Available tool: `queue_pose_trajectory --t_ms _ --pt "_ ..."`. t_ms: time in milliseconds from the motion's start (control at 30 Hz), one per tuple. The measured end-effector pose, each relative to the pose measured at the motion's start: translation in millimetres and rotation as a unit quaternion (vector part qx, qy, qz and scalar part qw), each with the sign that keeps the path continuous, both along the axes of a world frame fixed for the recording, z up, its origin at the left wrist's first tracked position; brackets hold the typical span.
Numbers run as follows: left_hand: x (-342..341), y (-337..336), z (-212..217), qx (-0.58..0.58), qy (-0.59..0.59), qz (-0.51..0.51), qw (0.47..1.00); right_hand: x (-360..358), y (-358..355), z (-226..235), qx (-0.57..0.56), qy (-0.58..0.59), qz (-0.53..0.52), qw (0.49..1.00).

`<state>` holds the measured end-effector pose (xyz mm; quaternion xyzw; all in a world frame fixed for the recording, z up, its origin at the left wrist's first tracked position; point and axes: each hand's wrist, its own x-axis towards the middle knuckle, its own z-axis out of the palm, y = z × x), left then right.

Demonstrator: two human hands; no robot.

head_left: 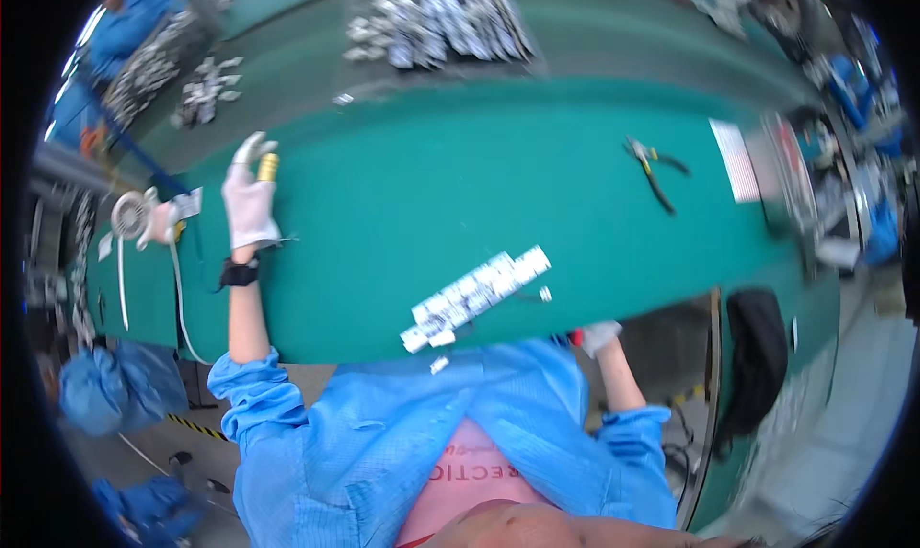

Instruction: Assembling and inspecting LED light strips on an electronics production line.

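My left hand [251, 201], in a white glove with a yellow cover on one digit, is over the left part of the green mat [383, 184]. Its fingers are apart and I see nothing held in them. At the front edge of the table, my gloved right hand [601, 337] is low and close to my body. Its fingers are closed around something red [576, 337], mostly hidden and blurred. Between the hands, a slanted row of small white parts with dark marks [474, 297] lies on the mat. One loose white piece [545, 293] lies just right of it.
Pliers with dark and yellow handles [655, 176] lie at the right, near a striped white sheet [735, 162]. Beyond the mat is a pile of bagged parts [436, 26]. A small white fan [130, 216] with a cable stands left; a black bag [755, 347] is at right.
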<state>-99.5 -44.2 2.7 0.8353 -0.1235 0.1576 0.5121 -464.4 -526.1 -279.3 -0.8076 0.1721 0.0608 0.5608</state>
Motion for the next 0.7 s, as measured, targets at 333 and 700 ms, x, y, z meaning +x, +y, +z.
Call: queue_pose_trajectory --t_ms 333,700 --pt "-9.7 4.0 -24.5 0.271 -0.127 0.134 0.945 295.3 -14.8 108.7 -0.285 -0.163 0.262 0.908" --pt "-10.1 -1.5 -22.2 0.352 -0.159 0.13 0.913 342.7 20.8 126.9 -0.275 -0.187 0.35 0.875"
